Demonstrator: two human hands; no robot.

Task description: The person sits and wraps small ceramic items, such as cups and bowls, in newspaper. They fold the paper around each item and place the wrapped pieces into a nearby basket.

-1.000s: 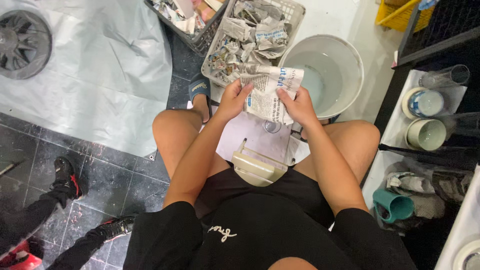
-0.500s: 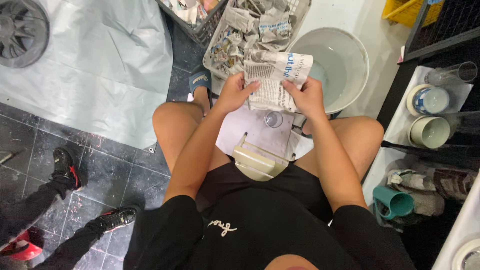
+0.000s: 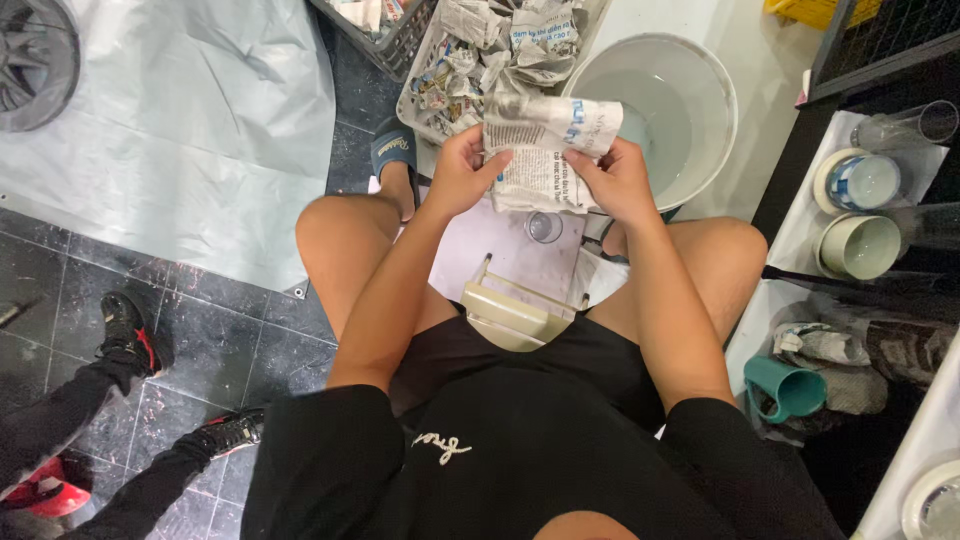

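Fingers of both hands pinch a newspaper-wrapped bundle above a glass, near a white bucket.

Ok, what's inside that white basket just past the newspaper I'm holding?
The white basket holds crumpled newspaper bundles, piled to the rim. What each bundle wraps, and the basket's bottom, are covered. The held newspaper hides its near edge.

Newspaper-wrapped bundle's contents hidden

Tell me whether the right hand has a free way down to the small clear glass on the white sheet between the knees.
Probably yes. The right hand is just above the glass, nothing between, but both it and the left hand grip the newspaper.
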